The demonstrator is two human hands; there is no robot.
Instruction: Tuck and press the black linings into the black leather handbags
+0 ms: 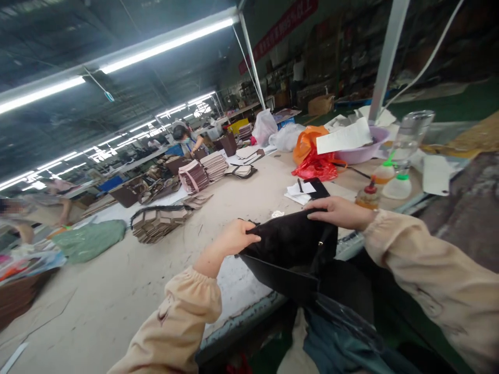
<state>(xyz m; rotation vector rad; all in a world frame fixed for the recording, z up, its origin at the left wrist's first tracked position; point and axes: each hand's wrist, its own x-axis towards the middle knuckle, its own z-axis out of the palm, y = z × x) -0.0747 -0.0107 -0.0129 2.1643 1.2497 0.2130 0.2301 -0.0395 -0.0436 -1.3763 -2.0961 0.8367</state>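
Observation:
A black bag [288,236] is held at the table's front edge, its mouth spread apart and its dark inside showing. My left hand [234,239] pinches its left upper corner between thumb and fingers. On the far rim, toward the right, my right hand [335,212] grips with the thumb inside and the fingers along the edge. A small shiny metal piece [320,243] shows on the bag's right side. The lower part of the bag hangs over the edge near my lap. Just beyond it lie white paper slips [300,192] and a dark flat object.
Bottles with orange and clear liquid [368,195] stand close to my right forearm. Behind them are a purple basin [362,150] and red and orange plastic bags [314,156]. Stacks of brown cut pieces [159,223] lie left on the table [128,291]. Other people work farther back.

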